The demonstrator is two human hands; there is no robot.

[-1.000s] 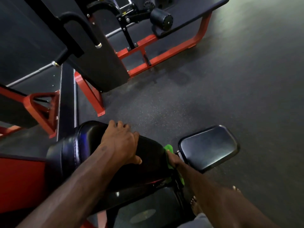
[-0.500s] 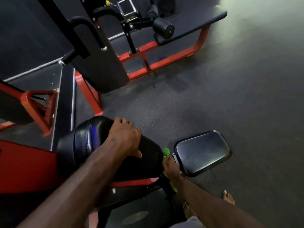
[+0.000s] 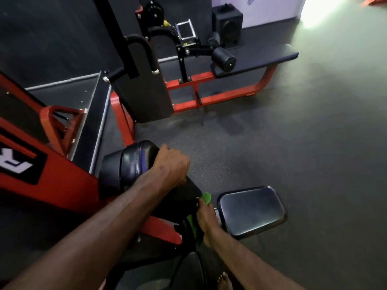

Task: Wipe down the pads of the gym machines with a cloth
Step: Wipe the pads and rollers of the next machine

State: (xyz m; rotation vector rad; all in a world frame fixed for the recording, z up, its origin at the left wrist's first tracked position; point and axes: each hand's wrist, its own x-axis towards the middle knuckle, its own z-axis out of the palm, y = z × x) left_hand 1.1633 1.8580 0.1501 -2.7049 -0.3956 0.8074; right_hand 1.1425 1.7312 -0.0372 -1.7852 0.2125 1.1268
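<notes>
Left hand [image 3: 170, 164]: curling over the top edge of the black pad [image 3: 134, 166], gripping it.
Right hand [image 3: 206, 218]: pressing the green cloth [image 3: 206, 198] against the pad's lower side; finger pose unclear.
Seat [image 3: 251, 209]: lying just right of the right hand.

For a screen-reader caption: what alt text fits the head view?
A person's left hand holds a black pad while the right hand presses a green cloth against the pad's end. A flat seat pad sits just right; red-framed machines stand behind.
</notes>
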